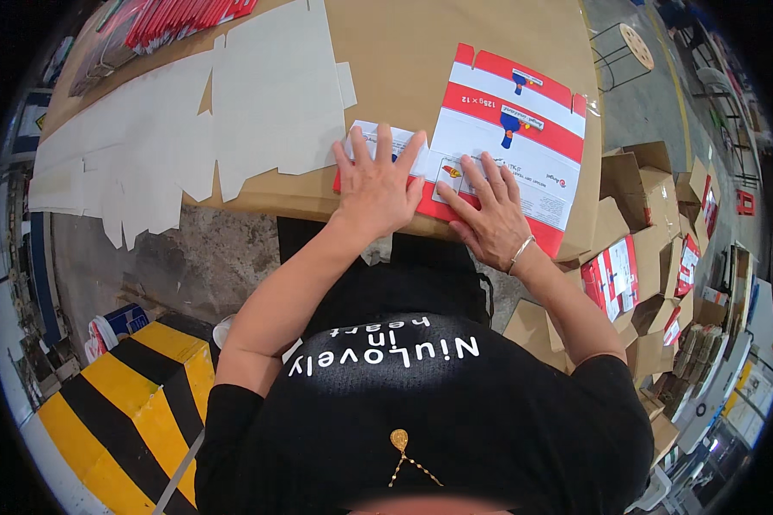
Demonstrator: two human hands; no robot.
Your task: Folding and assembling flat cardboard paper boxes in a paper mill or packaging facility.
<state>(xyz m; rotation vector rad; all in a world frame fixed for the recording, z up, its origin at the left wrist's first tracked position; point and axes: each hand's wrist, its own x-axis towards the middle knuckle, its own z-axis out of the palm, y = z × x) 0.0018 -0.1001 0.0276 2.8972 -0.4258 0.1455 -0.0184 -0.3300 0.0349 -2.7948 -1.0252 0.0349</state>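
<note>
Both hands flat, fingers spread, pinching nothing: left hand (374, 189) and right hand (488, 215) press carton blank (511, 146) at worktop (395, 51) near edge; blank extends forward-right.

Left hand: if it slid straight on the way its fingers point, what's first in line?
The left hand lies flat on the red-and-white carton blank. Straight ahead, past that blank's far edge, is probably bare brown cardboard; nothing else shows.

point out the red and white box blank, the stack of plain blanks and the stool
box blank (524, 146), head view, on its white middle panel
plain blanks (266, 94), head view, on the top sheet's flat face
stool (636, 45), head view, on its round seat
</note>
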